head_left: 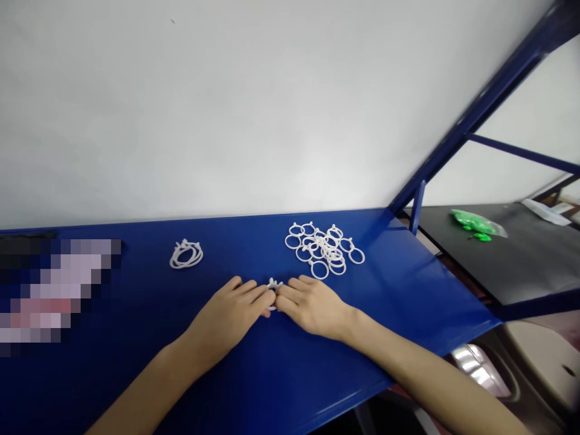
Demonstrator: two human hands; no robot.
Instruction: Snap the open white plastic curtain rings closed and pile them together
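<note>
Between my two hands sit white plastic curtain rings [273,283], mostly covered by my fingers, with only their small top loops and a bit of rim showing. My left hand [244,305] grips them from the left, fingers curled. From the right, my right hand [312,305] closes on the same rings, its fingertips meeting those of the left. Beyond my right hand lies a loose pile of white curtain rings [319,270], several of them overlapping. A smaller stack of white curtain rings [186,255] rests on the left, past my left hand.
Everything lies on a blue table [244,238] against a white wall [254,109]. A blue metal frame [419,205] rises at the right. Beyond it, a black table [480,266] bears a bag of green items [475,222]. A pixelated patch covers the left side. A beige chair [544,356] stands lower right.
</note>
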